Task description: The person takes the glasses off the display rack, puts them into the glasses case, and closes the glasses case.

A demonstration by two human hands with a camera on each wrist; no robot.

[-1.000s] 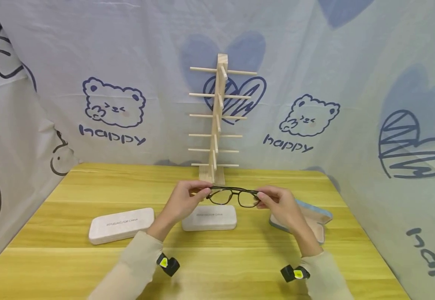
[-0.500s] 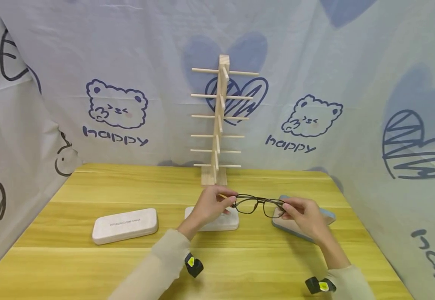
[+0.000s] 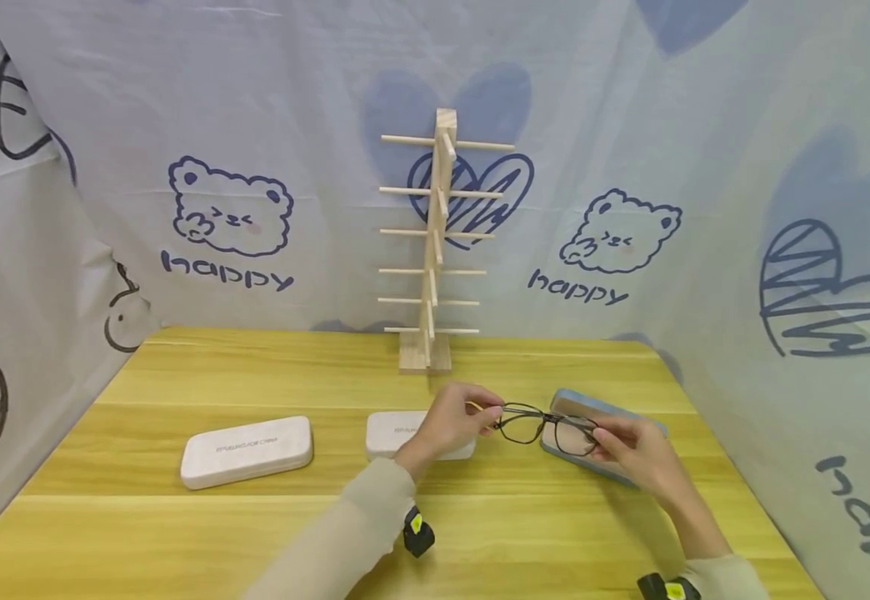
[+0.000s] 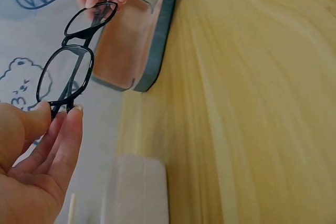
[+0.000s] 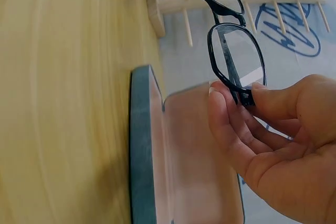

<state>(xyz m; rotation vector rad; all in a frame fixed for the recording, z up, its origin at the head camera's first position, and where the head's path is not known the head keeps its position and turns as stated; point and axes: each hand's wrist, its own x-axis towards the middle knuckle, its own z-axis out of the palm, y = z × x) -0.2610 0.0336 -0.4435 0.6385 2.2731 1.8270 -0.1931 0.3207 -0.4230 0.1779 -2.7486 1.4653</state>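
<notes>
Black-framed eyeglasses (image 3: 522, 424) are held up between both hands, their temples folded behind the lenses. My left hand (image 3: 459, 418) pinches one end of the frame between thumb and fingers, also plain in the left wrist view. At the other end, my right hand (image 3: 641, 454) pinches the corner beside the lens (image 5: 239, 59). Below and behind the glasses lies an open eyeglass case (image 3: 592, 404), blue outside with a pale pink lining (image 4: 123, 43). Part of the case is hidden behind the right hand.
A closed white eyeglass case (image 3: 247, 452) lies at the left. Another white case (image 3: 390, 433) sits mid-table, partly covered by the left hand. Behind it stands a wooden display rack (image 3: 435, 250) with several pegs, near the cloth backdrop (image 3: 345, 100).
Both hands have carried the eyeglasses rightward and a little toward the front, from beside the rack's base to over the open blue case. The cases and rack stay put.
</notes>
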